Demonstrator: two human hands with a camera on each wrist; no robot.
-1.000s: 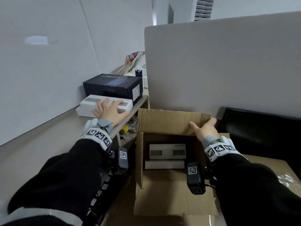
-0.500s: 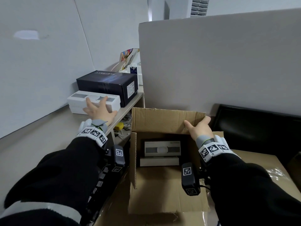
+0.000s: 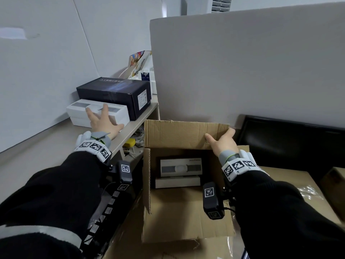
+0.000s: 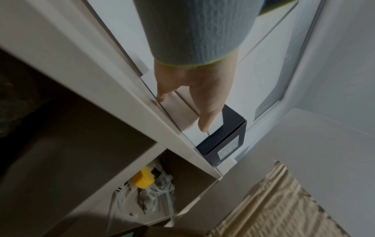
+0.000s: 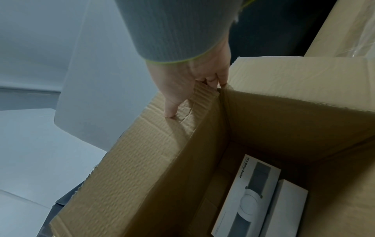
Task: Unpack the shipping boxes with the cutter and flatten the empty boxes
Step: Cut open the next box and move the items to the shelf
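Left grip (image 3: pixel 103 122): released, fingers spread, now lifting off the white box (image 3: pixel 97 112) left on the worktop, left of frame
Right grip (image 3: pixel 222 140): still pinching the shipping box (image 3: pixel 186 221) rear flap, centre
Meaning: one item out; two white boxes remain inside

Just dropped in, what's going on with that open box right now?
A person is unpacking the open cardboard box. The right hand grips its far flap, thumb in front and fingers behind. The left hand, fingers spread, rests on a white product box on the shelf, beside a black box. Two more white boxes lie in the carton, so it is not ready to flatten.
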